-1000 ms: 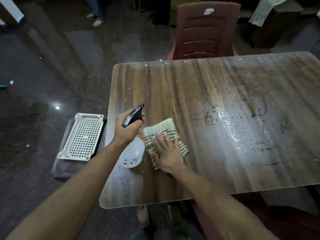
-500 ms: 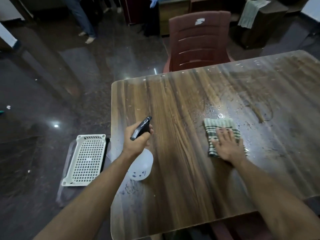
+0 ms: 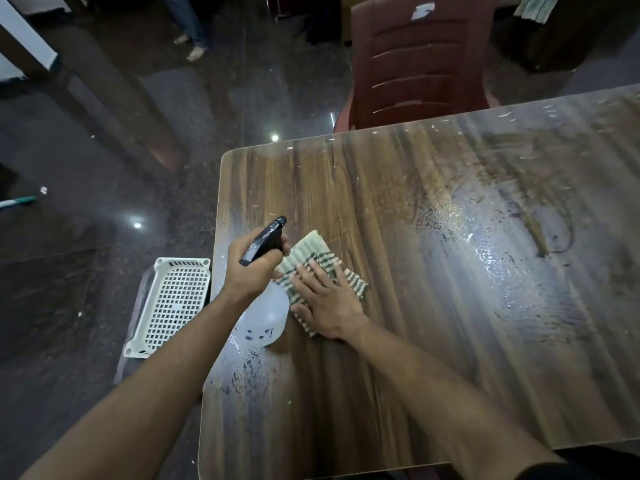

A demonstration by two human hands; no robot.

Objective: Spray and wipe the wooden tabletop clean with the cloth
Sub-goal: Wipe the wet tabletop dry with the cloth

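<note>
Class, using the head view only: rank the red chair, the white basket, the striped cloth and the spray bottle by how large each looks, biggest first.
1. red chair, though partly cut off by the tabletop
2. white basket
3 and 4. striped cloth and spray bottle: similar, both partly covered by hands, so not ranked.

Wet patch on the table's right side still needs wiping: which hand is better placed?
Right. The right hand already presses flat on the cloth, nearer the wet patch; the left hand grips the spray bottle.
</note>
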